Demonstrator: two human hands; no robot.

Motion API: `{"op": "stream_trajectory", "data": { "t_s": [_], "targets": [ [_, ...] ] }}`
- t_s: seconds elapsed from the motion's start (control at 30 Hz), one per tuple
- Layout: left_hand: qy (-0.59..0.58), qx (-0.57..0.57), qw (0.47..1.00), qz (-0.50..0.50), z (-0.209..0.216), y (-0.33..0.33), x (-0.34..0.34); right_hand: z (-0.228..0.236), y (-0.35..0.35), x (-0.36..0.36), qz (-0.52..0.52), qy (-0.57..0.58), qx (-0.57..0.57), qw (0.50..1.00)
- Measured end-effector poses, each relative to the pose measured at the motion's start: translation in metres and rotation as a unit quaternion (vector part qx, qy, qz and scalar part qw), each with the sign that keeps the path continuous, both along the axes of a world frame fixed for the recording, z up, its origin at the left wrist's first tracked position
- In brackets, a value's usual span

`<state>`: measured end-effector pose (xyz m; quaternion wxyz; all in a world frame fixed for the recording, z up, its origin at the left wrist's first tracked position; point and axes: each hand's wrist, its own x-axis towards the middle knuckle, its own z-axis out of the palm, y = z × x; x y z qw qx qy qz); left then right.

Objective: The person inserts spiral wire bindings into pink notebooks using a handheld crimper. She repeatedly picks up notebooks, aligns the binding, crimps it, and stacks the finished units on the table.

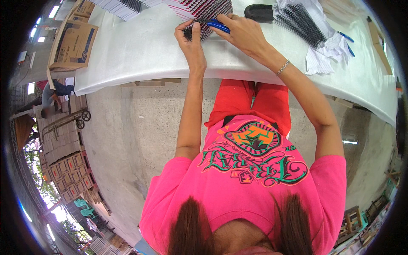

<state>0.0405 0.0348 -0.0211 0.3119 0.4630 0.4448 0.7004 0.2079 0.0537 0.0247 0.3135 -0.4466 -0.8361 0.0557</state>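
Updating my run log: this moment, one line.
left hand: touching coil-bound stack | right hand: holding blue-handled tool, tip at stack

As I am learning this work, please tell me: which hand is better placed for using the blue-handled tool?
Probably the right hand: it grips the blue-handled tool, whose dark tip points toward the left hand. The left hand is at the near edge of the coil-bound stack.
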Motion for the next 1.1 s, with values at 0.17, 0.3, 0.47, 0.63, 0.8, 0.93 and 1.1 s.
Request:
{"op": "stream_trajectory", "data": {
  "t_s": [0.17,0.3,0.47,0.63,0.8,0.93,1.1],
  "targets": [
    [-0.068,-0.001,0.998,-0.015,0.005,-0.002,0.002,0.003,-0.008,0.004,-0.008,0.017,-0.017,1.0],
    [-0.155,0.012,0.988,-0.015,0.014,-0.006,0.011,-0.011,-0.003,0.013,-0.022,0.024,0.074,0.997],
    [-0.052,-0.003,0.998,-0.022,0.003,-0.006,0.002,-0.016,-0.002,0.009,-0.047,-0.024,0.137,0.989],
    [-0.034,-0.023,0.999,-0.024,-0.002,-0.004,-0.001,-0.016,0.0,0.004,-0.038,-0.021,0.125,0.991],
    [-0.02,-0.022,0.999,-0.014,-0.007,-0.002,-0.003,-0.016,0.002,0.002,-0.032,-0.016,0.17,0.985],
    [-0.016,-0.027,1.0,-0.002,-0.005,-0.002,-0.004,-0.01,0.002,0.001,0.012,0.008,0.033,0.999],
    [-0.109,-0.019,0.993,-0.027,-0.001,-0.006,-0.002,-0.004,-0.01,0.005,-0.005,0.038,-0.01,0.999]
  ]
}}
